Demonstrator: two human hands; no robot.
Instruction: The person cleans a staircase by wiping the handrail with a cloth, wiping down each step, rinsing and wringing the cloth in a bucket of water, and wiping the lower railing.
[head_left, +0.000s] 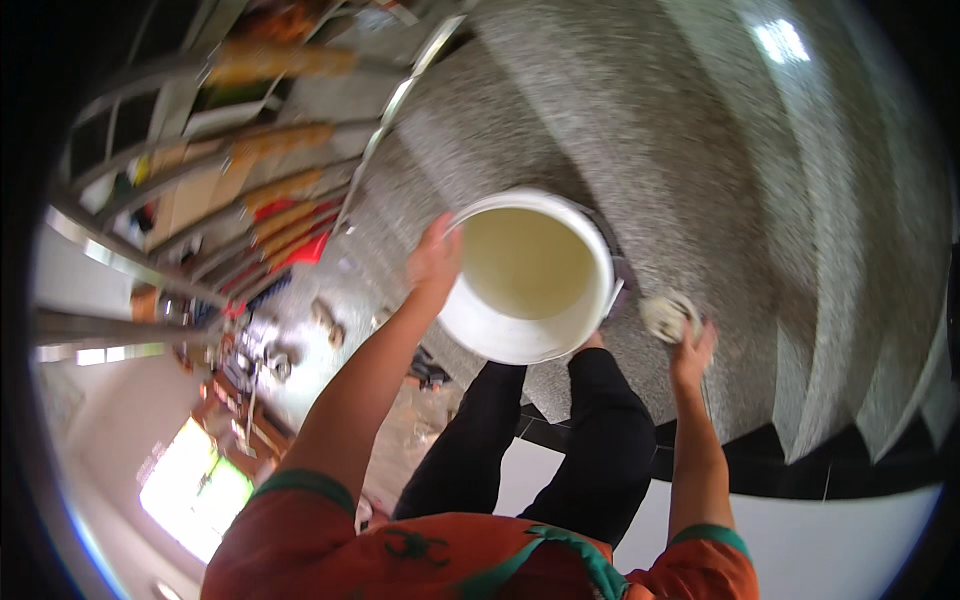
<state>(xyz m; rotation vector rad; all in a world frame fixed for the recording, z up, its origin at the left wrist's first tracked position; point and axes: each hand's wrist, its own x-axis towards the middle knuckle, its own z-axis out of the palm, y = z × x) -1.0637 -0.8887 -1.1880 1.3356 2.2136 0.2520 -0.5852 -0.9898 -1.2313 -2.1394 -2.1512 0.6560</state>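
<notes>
A white plastic bucket (487, 330) hangs in front of my legs, partly filled with cloudy yellowish water (529, 259). My left hand (436, 259) grips its rim on the left side. Off to the right, my right hand (691, 351) holds a bunched whitish cloth (670, 316) by its near edge, just above a stone step. The cloth is apart from the bucket. Blur hides the exact finger positions of both hands. Against the bucket's right side shows part of its handle (615, 296).
Speckled grey stone stairs (645, 150) fan out ahead and to the right, edged by black skirting tiles (795, 465) along a white wall (787, 532). A metal railing (390, 105) with brown bar sections runs on the left. Beyond it lie a room floor, shoes (326, 319) and a lit screen (195, 487).
</notes>
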